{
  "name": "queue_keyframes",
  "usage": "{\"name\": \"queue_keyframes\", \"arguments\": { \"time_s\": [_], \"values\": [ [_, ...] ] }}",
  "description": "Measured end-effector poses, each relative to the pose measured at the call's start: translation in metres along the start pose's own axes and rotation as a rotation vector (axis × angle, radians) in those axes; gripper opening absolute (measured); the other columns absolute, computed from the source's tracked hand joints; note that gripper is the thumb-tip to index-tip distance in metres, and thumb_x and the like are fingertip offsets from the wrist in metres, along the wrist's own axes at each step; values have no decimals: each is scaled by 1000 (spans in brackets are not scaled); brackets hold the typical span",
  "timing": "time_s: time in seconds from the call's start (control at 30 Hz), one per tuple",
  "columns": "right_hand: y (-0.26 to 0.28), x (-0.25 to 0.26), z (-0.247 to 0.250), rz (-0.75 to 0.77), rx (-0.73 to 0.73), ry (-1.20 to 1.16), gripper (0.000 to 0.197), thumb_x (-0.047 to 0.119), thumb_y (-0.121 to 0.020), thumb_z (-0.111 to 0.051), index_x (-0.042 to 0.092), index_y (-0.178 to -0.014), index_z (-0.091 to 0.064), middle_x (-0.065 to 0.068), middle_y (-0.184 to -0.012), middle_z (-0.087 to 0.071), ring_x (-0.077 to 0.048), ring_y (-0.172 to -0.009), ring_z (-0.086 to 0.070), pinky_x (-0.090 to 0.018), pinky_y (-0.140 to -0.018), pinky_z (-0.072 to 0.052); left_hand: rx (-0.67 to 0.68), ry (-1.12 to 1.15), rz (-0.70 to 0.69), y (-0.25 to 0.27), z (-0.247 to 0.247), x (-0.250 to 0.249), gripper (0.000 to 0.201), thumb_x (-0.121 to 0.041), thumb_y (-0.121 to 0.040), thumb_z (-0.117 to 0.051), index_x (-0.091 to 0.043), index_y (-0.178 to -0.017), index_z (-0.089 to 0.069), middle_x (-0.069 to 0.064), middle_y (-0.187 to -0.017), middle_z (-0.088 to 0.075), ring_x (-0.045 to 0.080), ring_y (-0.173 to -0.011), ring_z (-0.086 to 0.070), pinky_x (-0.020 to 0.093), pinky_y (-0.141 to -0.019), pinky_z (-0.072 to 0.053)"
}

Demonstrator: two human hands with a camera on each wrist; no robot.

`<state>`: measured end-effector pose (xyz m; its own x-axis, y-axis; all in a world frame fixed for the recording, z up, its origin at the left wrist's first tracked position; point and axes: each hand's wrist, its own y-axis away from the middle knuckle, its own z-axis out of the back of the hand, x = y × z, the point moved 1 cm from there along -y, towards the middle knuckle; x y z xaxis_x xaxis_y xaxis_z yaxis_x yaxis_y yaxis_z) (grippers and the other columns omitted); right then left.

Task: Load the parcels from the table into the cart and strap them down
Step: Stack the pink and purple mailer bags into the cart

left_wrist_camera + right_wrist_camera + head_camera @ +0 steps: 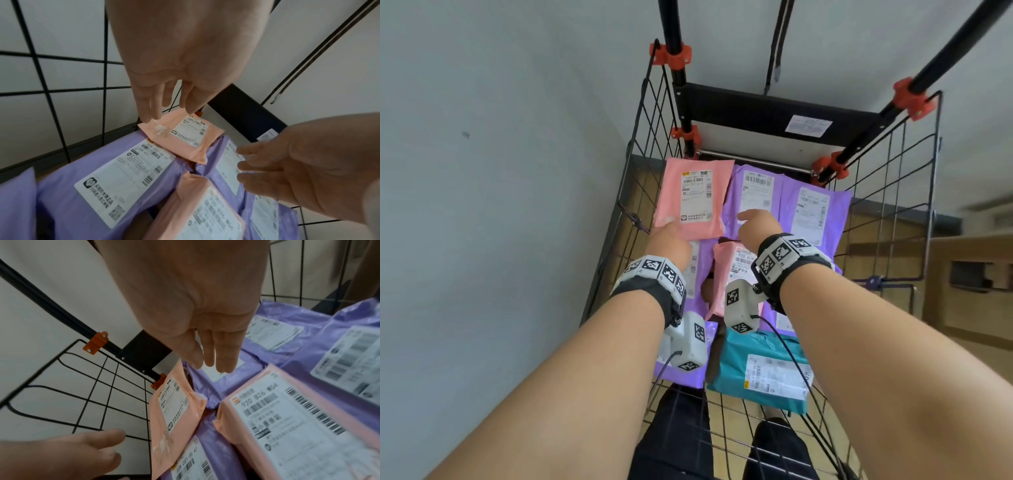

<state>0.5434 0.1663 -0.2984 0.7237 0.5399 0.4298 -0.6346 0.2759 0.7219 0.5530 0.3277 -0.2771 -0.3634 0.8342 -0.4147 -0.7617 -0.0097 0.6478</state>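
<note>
The black wire cart [647, 144] holds several flat parcels. A pink parcel [690, 197] lies at the far left, and purple parcels [815, 212] lie beside and under it. A second pink parcel [732, 270] sits in the middle and a teal one [760, 373] nearest me. My left hand [669, 229] has straight fingers, with the fingertips [154, 116] at the near corner of the far pink parcel [185, 141]. My right hand [753, 219] hovers with straight fingers [216, 360] over a purple parcel [230, 382] and holds nothing.
The cart's black frame poles with orange clamps [676, 56] rise at the far end. A dark strap [774, 54] hangs down behind the cart. Small purple hooks [873, 282] sit on the side mesh. A grey wall stands to the left, wooden furniture to the right.
</note>
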Motion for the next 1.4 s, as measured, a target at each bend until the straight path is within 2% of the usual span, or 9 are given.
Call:
{"name": "queue_keyframes", "arguments": {
  "time_s": [0.1,0.2,0.43,0.63,0.7,0.8,1.0,1.27,1.4],
  "values": [
    [26,-13,20,31,-38,6,43,5,-94,-47,16,-134,-55,-6,-140,-53,-27,-125,-52,-30,-97,-44,-36,90,7,27,-5,-13,42,-11,-95,-38,-13,-134,-51,16,-139,-45,34,-116,-54,38,-100,-46],
    [58,-29,42,81,-42,-17,36,11,-92,-54,15,-127,-61,-5,-133,-58,-26,-117,-58,-33,-97,-48,-95,161,-24,62,-13,-31,44,-9,-94,-43,-12,-138,-49,10,-146,-41,28,-128,-47,30,-106,-36],
    [132,-79,101,203,-135,-77,27,12,-93,-54,9,-117,-67,-9,-121,-65,-26,-110,-62,-36,-99,-49,-153,159,-113,147,-40,-76,45,-5,-92,-42,-15,-134,-52,8,-140,-50,30,-119,-54,31,-92,-44],
    [183,-122,142,221,-249,-133,20,12,-89,-58,4,-101,-72,-8,-85,-64,-22,-78,-58,-34,-81,-52,-162,110,-221,208,-69,-108,48,-9,-89,-43,-19,-136,-49,8,-140,-48,31,-107,-61,45,-92,-52],
    [200,-134,156,211,-291,-161,16,11,-87,-57,8,-91,-72,-4,-75,-62,-22,-75,-58,-34,-79,-54,-154,73,-264,222,-78,-120,50,-7,-89,-41,-19,-136,-48,8,-140,-48,30,-112,-58,44,-96,-48],
    [221,-154,176,189,-367,-199,14,11,-86,-57,17,-83,-69,4,-66,-58,-20,-76,-58,-34,-79,-54,-135,38,-355,238,-90,-141,49,-8,-89,-40,-20,-136,-48,8,-136,-50,29,-102,-62,37,-85,-53],
    [257,-214,201,36,-509,-299,22,14,-89,-56,15,-105,-71,-4,-111,-68,-23,-105,-62,-36,-96,-50,-24,-68,-490,262,-119,-176,46,-8,-90,-40,-19,-133,-51,6,-135,-49,28,-105,-60,28,-76,-45],
    [294,-321,216,-168,-656,-502,29,14,-85,-60,16,-114,-65,-6,-113,-67,-25,-104,-63,-33,-94,-49,75,-172,-622,308,-183,-226,44,-11,-90,-40,-19,-131,-51,5,-136,-50,25,-118,-54,33,-93,-44],
    [309,-382,244,-230,-720,-532,30,12,-86,-61,14,-116,-64,-7,-119,-64,-25,-111,-60,-31,-97,-45,107,-237,-703,333,-224,-264,43,-12,-91,-42,-18,-132,-52,6,-137,-51,25,-119,-53,30,-89,-42]
  ]
}}
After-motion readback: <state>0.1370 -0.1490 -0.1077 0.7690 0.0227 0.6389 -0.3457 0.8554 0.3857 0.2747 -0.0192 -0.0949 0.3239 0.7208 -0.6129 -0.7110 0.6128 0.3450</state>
